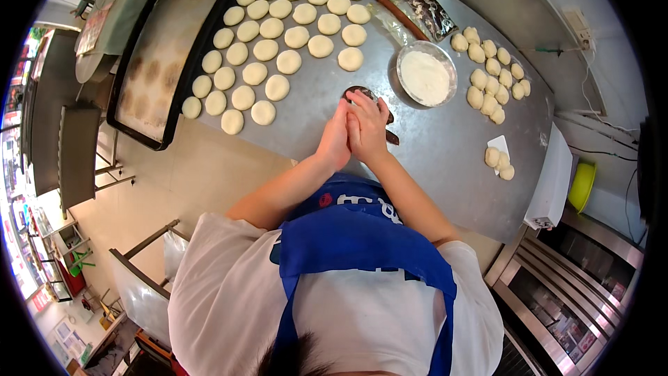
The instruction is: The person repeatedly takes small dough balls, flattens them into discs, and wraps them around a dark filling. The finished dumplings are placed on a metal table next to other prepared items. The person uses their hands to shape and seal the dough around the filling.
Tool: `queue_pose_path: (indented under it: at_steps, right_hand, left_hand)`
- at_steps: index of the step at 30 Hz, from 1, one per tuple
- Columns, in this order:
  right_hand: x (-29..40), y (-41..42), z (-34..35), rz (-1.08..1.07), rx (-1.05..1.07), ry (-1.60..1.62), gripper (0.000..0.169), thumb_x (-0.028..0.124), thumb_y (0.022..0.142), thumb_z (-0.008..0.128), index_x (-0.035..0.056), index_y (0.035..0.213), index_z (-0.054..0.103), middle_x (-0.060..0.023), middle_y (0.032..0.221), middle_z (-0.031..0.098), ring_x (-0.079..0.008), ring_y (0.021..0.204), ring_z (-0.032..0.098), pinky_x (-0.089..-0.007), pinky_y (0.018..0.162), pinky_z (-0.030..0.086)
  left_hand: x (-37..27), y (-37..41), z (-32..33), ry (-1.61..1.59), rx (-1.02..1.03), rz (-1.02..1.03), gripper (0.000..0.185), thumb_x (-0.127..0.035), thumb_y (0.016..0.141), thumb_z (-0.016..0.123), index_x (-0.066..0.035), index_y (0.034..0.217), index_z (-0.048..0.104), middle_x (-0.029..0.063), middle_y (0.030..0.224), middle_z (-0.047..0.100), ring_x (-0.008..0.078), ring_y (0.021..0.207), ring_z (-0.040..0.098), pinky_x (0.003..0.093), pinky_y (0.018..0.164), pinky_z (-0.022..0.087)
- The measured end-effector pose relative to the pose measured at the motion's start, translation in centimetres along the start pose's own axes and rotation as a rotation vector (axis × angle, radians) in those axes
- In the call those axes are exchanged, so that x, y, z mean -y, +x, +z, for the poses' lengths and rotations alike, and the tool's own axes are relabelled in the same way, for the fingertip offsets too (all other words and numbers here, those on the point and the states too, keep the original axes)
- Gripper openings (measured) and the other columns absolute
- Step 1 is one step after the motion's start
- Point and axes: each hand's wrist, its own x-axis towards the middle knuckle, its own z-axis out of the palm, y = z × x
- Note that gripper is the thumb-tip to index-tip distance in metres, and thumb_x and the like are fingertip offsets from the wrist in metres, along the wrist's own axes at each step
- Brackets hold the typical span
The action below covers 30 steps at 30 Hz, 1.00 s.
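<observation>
My left hand (335, 137) and my right hand (369, 128) are pressed together over the near part of the steel worktable (308, 133). Their palms face each other, and anything between them is hidden. Just beyond my fingers, partly covered by them, is a dark brown round thing (359, 90), too hidden to name. Small dark brown pieces (392, 138) lie beside my right hand. Close by on the right stands a metal bowl of white flour (427, 77). Many flattened round dough pieces (296, 37) are spread in rows to the left and beyond my hands.
A black-rimmed baking tray (162, 57) sits at the table's left edge. Behind the bowl lie a wooden rolling pin (399, 13) and a plastic bag with dark contents (425, 10). Dough balls (490, 82) cluster at right; several rest by a white scraper (499, 144).
</observation>
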Motion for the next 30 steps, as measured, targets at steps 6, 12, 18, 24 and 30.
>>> queue_pose_path:
  at_steps: [6, 12, 18, 24, 30]
  right_hand:
    - [0.9, -0.4, -0.7, -0.066, 0.051, -0.014, 0.038, 0.026, 0.096, 0.052, 0.0066, 0.126, 0.065, -0.0121, 0.137, 0.060, -0.0347, 0.135, 0.051, -0.0583, 0.116, 0.024]
    - [-0.1, -0.4, 0.6, 0.279, 0.004, 0.215, 0.066, 0.012, 0.089, 0.052, -0.0059, 0.150, 0.037, -0.0280, 0.150, 0.044, -0.0449, 0.140, 0.039, -0.0484, 0.120, 0.027]
    - [-4.9, -4.6, -3.0, 0.362, -0.029, 0.019, 0.046, 0.017, 0.101, 0.048, -0.0011, 0.144, 0.049, -0.0255, 0.149, 0.048, -0.0414, 0.139, 0.042, -0.0503, 0.118, 0.029]
    - [-5.9, -6.7, -4.1, 0.463, -0.028, -0.016, 0.039, 0.023, 0.105, 0.049, 0.0032, 0.138, 0.055, -0.0249, 0.147, 0.049, -0.0414, 0.139, 0.043, -0.0502, 0.118, 0.029]
    - [-4.9, -5.8, -4.7, 0.387, -0.029, -0.068, 0.035, 0.024, 0.103, 0.055, 0.0052, 0.132, 0.061, -0.0238, 0.142, 0.053, -0.0411, 0.132, 0.048, -0.0498, 0.114, 0.034]
  left_hand:
    - [1.3, -1.5, -1.0, 0.102, -0.055, 0.099, 0.052, -0.047, 0.110, 0.044, -0.001, 0.127, 0.062, 0.0087, 0.120, 0.067, 0.0184, 0.118, 0.063, 0.0330, 0.095, 0.053]
    - [-2.5, 0.1, -6.6, 1.095, -0.107, 0.527, 0.049, -0.021, 0.094, 0.070, -0.005, 0.139, 0.056, 0.0121, 0.130, 0.063, 0.0300, 0.117, 0.063, 0.0422, 0.095, 0.051]
    - [-2.1, 2.0, -14.0, 2.082, -0.269, 0.740, 0.074, -0.041, 0.086, 0.077, -0.007, 0.147, 0.049, 0.0190, 0.146, 0.046, 0.0381, 0.133, 0.044, 0.0588, 0.109, 0.033]
    - [-4.1, 6.5, -11.0, 2.381, -0.148, 0.695, 0.090, -0.062, 0.095, 0.058, -0.009, 0.162, 0.029, 0.0230, 0.168, 0.020, 0.0395, 0.156, 0.015, 0.0668, 0.121, 0.013]
    - [-4.6, 9.1, -12.2, 2.269, -0.329, 0.676, 0.084, -0.060, 0.099, 0.053, -0.014, 0.163, 0.028, 0.0225, 0.170, 0.016, 0.0390, 0.159, 0.008, 0.0690, 0.121, 0.007]
